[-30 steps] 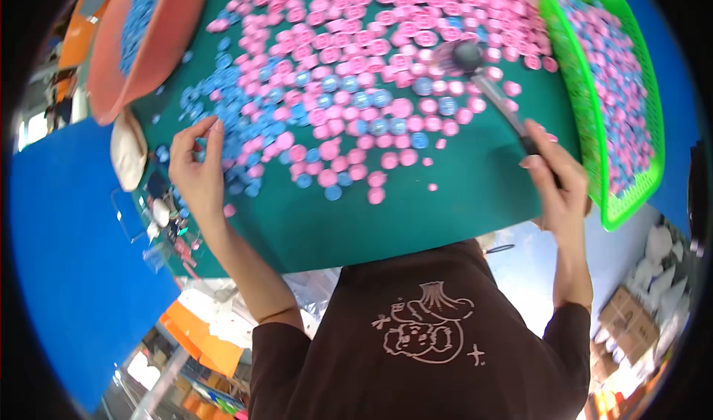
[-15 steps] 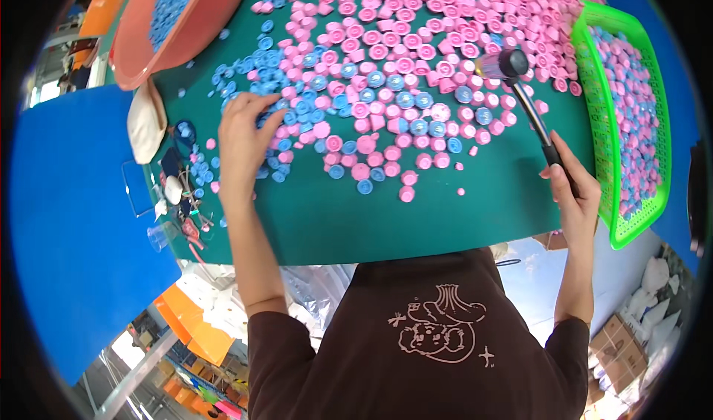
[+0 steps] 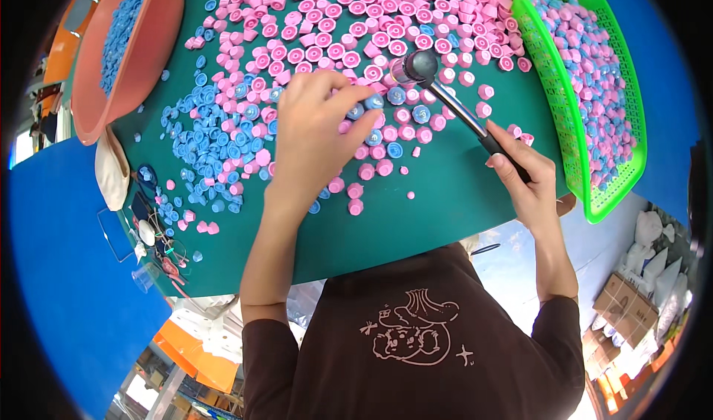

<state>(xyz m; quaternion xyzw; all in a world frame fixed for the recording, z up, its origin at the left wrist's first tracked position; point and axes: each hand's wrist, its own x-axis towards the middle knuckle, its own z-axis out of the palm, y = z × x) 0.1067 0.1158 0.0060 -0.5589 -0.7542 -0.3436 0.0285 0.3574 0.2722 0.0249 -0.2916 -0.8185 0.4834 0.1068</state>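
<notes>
Our right hand (image 3: pixel 536 193) is wrapped round the black grip of a hammer (image 3: pixel 462 109), just left of the green basket (image 3: pixel 558 101). Left hand (image 3: pixel 316 127) sits farther left of the basket, fingers bent, thumb and index finger beside two blue pieces (image 3: pixel 374 103); we can't tell if they pinch one or only hover.

Biggest first: green tabletop (image 3: pixel 431 227) spreads left of the basket, looks firm. Basket itself is perforated and loaded with pink and blue pieces; we expect some flex, so hold the rim at both ends. Orange-red tub (image 3: pixel 152 52), well left of the basket, has blue pieces inside; probably stiffish, take it by the lip.

Hammer: dark rounded head, shiny shaft. We judge it rigid and head-heavy, shaft slick, so the black grip, its end nearest the basket, is the place to hold.

Smallest: pink pieces (image 3: pixel 321 39) spread left of the basket, the blue bunch (image 3: pixel 194 134) farther left again. We read all as light, stiff plastic, likely slippery; pinch one by its edges.
</notes>
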